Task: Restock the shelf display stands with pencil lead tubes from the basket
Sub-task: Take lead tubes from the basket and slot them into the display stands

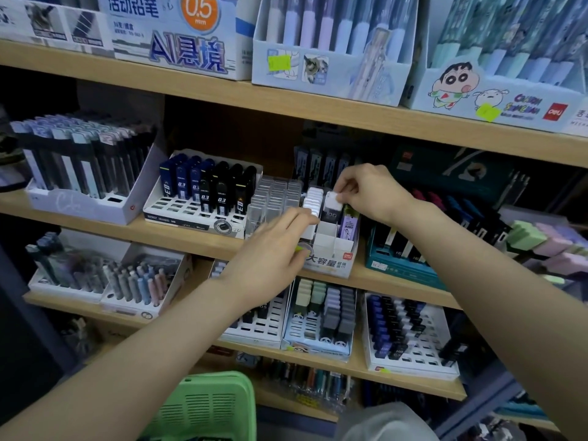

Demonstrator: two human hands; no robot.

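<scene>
Two hands work at the middle shelf. Our right hand (372,192) pinches a tube (333,201) by its white cap between thumb and fingertips, the other fingers curled in. We judge that we hold it at the top so the body can drop straight into a slot with nothing of the hand in the way. It stands upright toward the back of the stand (329,249), its dark body down among the dividers, just beside a row of white caps (312,200) on one side and a lilac tube (349,222) on the other. Our left hand (273,246) lies open, fingers nearly straight and blurred, tips touching the front of that white row. It looks set there to steady the row so nothing tips as the new one goes in; we cannot tell whether anything sits under the palm. Several front cells of the stand hold nothing, so there is room for more. Clear tubes (276,194) stand packed just left of the stand. Our basket (206,405) sits well below, at the bottom edge, within reach for the next pick, its contents hidden from us.
</scene>
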